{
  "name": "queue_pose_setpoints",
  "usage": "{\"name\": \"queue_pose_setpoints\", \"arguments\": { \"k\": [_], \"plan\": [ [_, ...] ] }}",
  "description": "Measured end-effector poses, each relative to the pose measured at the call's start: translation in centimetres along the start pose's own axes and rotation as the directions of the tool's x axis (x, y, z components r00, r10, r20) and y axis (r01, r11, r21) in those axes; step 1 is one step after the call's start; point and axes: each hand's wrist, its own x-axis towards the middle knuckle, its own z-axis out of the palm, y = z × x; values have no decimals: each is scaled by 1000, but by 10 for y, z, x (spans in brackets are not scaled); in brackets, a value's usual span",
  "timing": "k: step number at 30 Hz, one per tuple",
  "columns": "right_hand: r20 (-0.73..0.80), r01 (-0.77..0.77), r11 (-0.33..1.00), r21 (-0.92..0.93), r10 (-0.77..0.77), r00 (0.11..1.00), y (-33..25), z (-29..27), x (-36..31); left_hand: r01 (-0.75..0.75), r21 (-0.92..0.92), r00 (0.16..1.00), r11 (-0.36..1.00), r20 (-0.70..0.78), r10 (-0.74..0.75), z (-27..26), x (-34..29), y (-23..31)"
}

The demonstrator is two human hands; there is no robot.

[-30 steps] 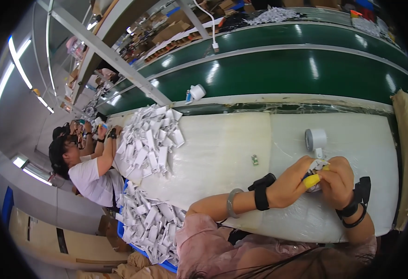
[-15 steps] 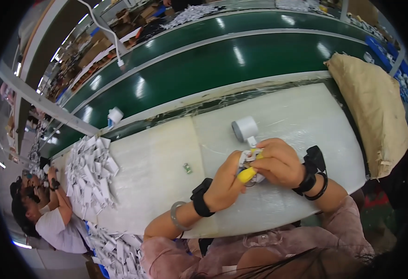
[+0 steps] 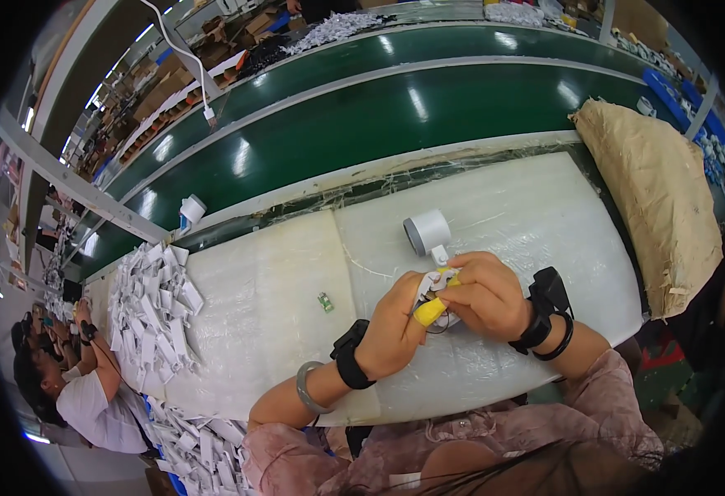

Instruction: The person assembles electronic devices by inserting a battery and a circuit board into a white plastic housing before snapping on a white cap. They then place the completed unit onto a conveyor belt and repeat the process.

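My left hand [image 3: 395,326] and my right hand [image 3: 489,295] meet over the white table [image 3: 280,306], both closed on a small white part with a yellow piece [image 3: 430,311] held between them. A thin dark wire loop hangs just under the part. A roll of white tape [image 3: 426,232] lies on the table just beyond my fingers, a strip of it running down to the part. Both wrists wear black bands; the left forearm also has a grey bangle.
A small green component [image 3: 325,302] lies left of my hands. A heap of white packets [image 3: 152,302] covers the table's left end. A tan sack [image 3: 656,198] lies at the right. Green conveyor belts [image 3: 362,124] run behind. Another person [image 3: 73,388] sits at lower left.
The view has swung left to right, bringing the tan sack into sight. My hands stay together on the small part near the tape roll.
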Motion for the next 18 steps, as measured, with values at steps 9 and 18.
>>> {"name": "queue_pose_setpoints", "arguments": {
  "k": [9, 18],
  "plan": [
    [26, -118, 992, -47, 119, 993, -9, 3, -6, -53, 94, 999, 994, 0, 53, -2, 2, 3],
    [-129, -375, 927, 29, 375, 918, 27, -11, -2, -17, -73, 923, 997, -386, -13, -68, 63, 14]
  ]
}}
